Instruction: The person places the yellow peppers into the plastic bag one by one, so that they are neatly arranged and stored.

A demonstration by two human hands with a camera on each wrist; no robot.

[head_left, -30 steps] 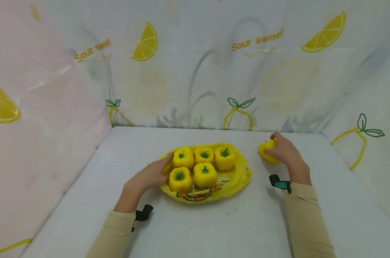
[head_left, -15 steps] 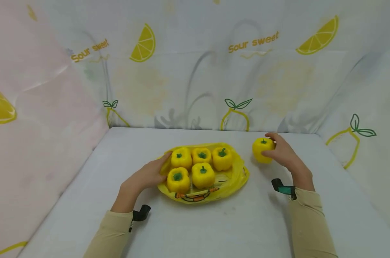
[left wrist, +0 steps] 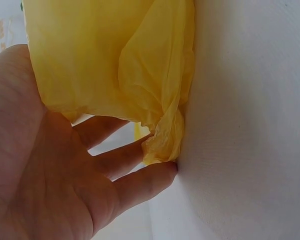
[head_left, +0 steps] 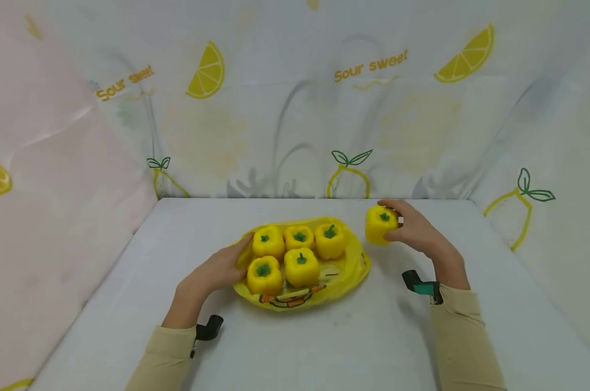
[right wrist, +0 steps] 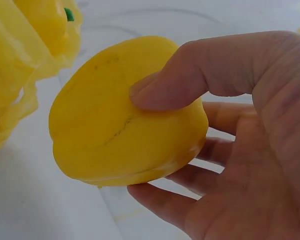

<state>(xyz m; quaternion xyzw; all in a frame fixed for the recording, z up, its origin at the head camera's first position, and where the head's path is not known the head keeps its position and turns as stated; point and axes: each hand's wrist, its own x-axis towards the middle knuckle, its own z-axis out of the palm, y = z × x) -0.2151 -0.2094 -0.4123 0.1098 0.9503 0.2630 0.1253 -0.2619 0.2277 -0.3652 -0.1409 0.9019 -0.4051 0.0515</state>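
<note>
My right hand (head_left: 412,231) grips a yellow bell pepper (head_left: 380,224) just above the white table, right of the yellow plastic bag (head_left: 343,274). In the right wrist view the thumb (right wrist: 200,75) presses on the pepper (right wrist: 120,125) with the fingers curled under it. Several yellow peppers (head_left: 299,266) with green stems sit on the bag. My left hand (head_left: 221,266) rests with straight fingers against the bag's left edge, beside the front left pepper (head_left: 264,275). The left wrist view shows the fingers (left wrist: 135,185) under crumpled bag plastic (left wrist: 140,75).
The white table (head_left: 324,342) is walled on three sides by a lemon-print sheet (head_left: 295,108), pinkish on the left (head_left: 40,190). Black wrist camera mounts sit at both cuffs (head_left: 422,285).
My right hand has lifted the pepper off the table and carried it left, toward the bag. The left hand stays at the bag's edge.
</note>
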